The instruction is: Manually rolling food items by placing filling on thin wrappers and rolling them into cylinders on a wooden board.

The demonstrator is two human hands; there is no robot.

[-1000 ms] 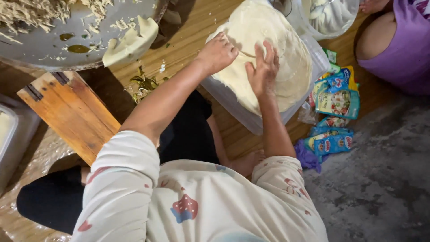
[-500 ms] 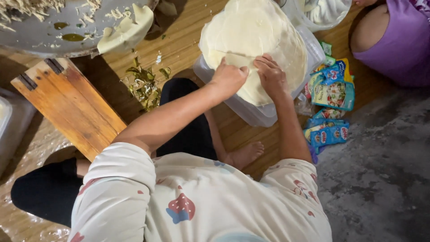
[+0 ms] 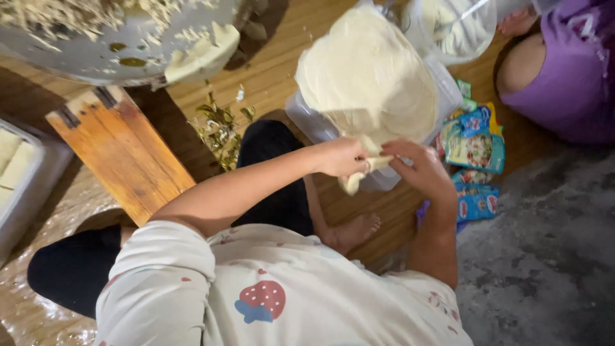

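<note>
Head view: nearest the camera is the person's pale shirt with a red strawberry print [image 3: 262, 300], above dark trousers and a bare foot [image 3: 353, 232] on the wooden floor [image 3: 282, 51]. Both arms reach forward and meet just below the stack of round dough sheets [image 3: 366, 77]. The left hand [image 3: 341, 156] is closed, pinching one end of a small folded piece of dough [image 3: 359, 176]. The right hand [image 3: 418, 168] faces it with the fingers curled, gripping the other end of the same piece. The piece hangs between the two hands, at the near edge of the stack and over the rim of the clear plastic tub [image 3: 307, 122] that carries the stack. Colourful snack packets [image 3: 475, 148] lie on the floor just right of the hands. A wooden board [image 3: 122, 150] lies well left. Farther off, a metal basin [image 3: 96, 51] holds shredded filling and a dough slab. A second person in purple [image 3: 570, 77] sits at the far right.
</note>
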